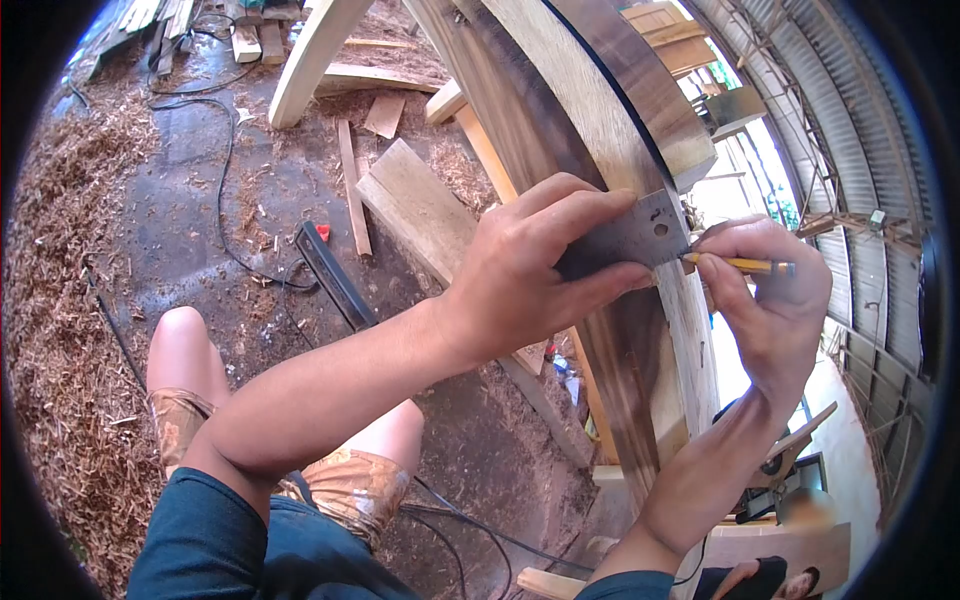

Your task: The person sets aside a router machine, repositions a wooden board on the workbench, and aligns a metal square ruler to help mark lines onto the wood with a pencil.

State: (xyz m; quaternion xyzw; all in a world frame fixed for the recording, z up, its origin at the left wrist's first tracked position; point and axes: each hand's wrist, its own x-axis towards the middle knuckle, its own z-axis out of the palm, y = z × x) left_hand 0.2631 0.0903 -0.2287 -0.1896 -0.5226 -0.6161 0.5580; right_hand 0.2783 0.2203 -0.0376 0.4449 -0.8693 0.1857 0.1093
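My left hand (pixel 530 260) pinches a flat steel ruler (pixel 625 240) with a round hole near its end, fingers above and thumb below. The ruler lies across the edge of a long curved wooden piece (pixel 575 110), made of pale and dark brown wood. A yellow pencil (pixel 740 264) is gripped in my right hand (pixel 775 300), its tip touching or very close to the ruler's end at the wood's edge. My palm and fingers hide the rest of the ruler.
Wood shavings (pixel 70 330) cover the floor at left. A loose board (pixel 420 205), a black bar-shaped object (pixel 335 275) and a dark cable (pixel 228 150) lie below the workpiece. Another person (pixel 755 578) appears at the lower right.
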